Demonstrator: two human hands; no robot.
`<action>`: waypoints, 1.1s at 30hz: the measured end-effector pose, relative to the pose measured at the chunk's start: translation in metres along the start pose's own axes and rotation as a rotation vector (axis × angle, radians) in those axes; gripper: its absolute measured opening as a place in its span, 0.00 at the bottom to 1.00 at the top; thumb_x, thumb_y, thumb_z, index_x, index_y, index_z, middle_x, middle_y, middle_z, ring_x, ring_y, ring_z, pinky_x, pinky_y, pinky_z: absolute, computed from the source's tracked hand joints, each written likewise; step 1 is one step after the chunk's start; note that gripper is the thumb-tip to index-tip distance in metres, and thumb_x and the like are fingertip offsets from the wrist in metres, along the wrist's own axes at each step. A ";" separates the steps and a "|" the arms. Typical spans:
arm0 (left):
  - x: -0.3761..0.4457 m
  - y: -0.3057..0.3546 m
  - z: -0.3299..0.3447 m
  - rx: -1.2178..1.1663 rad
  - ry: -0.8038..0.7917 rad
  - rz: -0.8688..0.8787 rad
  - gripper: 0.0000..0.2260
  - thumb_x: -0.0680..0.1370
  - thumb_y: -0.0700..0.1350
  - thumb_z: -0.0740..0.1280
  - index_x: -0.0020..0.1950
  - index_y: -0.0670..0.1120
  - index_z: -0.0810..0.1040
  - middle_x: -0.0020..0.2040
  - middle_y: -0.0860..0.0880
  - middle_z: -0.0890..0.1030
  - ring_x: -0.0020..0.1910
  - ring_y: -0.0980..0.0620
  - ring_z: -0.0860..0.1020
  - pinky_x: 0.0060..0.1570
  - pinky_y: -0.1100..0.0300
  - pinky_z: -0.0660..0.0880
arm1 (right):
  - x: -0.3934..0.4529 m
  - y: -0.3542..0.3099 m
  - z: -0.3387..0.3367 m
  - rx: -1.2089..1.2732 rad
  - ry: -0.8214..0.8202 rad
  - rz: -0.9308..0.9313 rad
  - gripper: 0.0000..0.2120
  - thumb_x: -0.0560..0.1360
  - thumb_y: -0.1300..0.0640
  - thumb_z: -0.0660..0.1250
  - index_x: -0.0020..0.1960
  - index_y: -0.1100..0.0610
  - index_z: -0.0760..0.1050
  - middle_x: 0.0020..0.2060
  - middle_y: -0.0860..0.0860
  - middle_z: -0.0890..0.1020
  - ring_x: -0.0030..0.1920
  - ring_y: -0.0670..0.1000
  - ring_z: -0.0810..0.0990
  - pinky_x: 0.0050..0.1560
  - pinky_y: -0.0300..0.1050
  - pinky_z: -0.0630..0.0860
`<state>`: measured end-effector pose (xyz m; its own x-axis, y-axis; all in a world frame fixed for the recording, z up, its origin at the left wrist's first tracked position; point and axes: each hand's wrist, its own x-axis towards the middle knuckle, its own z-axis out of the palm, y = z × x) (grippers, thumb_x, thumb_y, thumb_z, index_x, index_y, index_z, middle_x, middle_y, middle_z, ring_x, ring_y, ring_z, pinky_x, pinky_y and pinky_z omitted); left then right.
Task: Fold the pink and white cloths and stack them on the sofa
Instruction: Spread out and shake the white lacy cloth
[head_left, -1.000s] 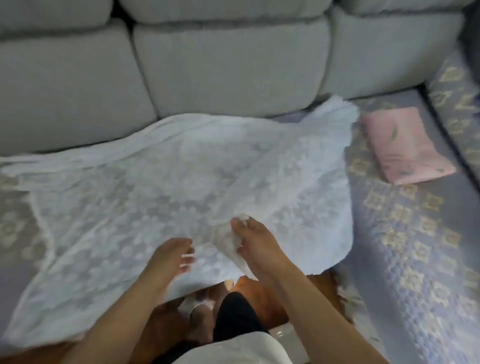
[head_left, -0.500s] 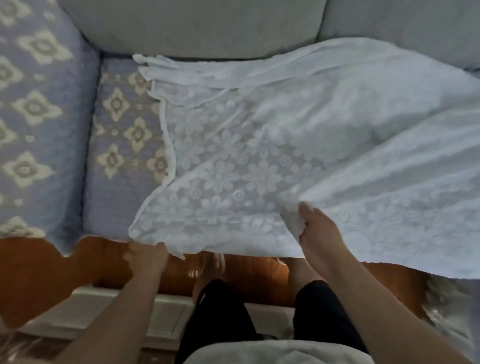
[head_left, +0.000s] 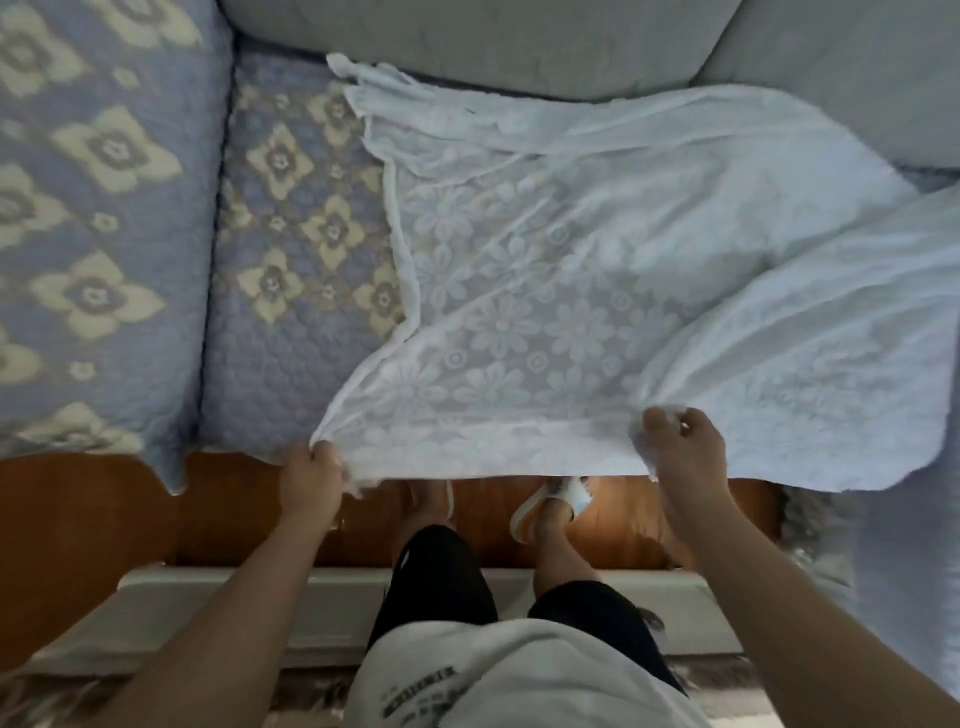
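Note:
A large white lace cloth (head_left: 571, 270) with a flower pattern lies spread over the sofa seat (head_left: 291, 249), partly folded over itself on the right. My left hand (head_left: 311, 475) grips its near left corner at the seat's front edge. My right hand (head_left: 683, 449) pinches a bunched part of the near edge further right. The pink cloth is out of view.
The seat has a blue quilted cover with cream flowers; the padded armrest (head_left: 93, 208) rises on the left. Grey back cushions (head_left: 493, 41) run along the top. Below are the sofa's wooden front (head_left: 104, 499), a low white step (head_left: 208, 613) and my legs and feet.
The view has swung left, so the pink cloth left the frame. My left hand moved out to the cloth's near left corner and took hold of it. The right hand keeps its hold.

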<state>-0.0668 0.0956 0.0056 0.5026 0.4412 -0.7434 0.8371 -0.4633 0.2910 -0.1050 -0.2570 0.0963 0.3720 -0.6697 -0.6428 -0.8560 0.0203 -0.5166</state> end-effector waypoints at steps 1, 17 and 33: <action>-0.014 0.004 -0.006 -0.035 0.010 0.054 0.11 0.84 0.43 0.56 0.55 0.37 0.74 0.45 0.42 0.77 0.51 0.38 0.75 0.46 0.55 0.64 | -0.003 -0.009 -0.015 -0.005 0.047 -0.029 0.11 0.78 0.54 0.65 0.57 0.57 0.77 0.47 0.52 0.82 0.44 0.49 0.81 0.41 0.41 0.75; -0.174 0.042 -0.052 0.204 -0.266 0.242 0.18 0.84 0.48 0.59 0.67 0.38 0.75 0.59 0.38 0.80 0.54 0.40 0.78 0.56 0.48 0.75 | -0.085 -0.044 -0.197 0.658 0.255 0.040 0.15 0.78 0.43 0.66 0.45 0.55 0.80 0.42 0.51 0.81 0.42 0.53 0.80 0.43 0.46 0.78; -0.399 0.216 0.022 -0.555 -0.854 0.331 0.12 0.81 0.33 0.64 0.64 0.34 0.77 0.60 0.36 0.82 0.61 0.39 0.80 0.65 0.43 0.74 | -0.112 -0.105 -0.297 0.658 0.093 -0.504 0.06 0.81 0.55 0.66 0.52 0.48 0.81 0.45 0.49 0.86 0.46 0.49 0.83 0.48 0.47 0.80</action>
<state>-0.0914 -0.1969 0.3515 0.5853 -0.4255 -0.6902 0.7762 0.0482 0.6286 -0.1636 -0.4049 0.3901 0.5987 -0.7726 -0.2112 -0.1992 0.1117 -0.9736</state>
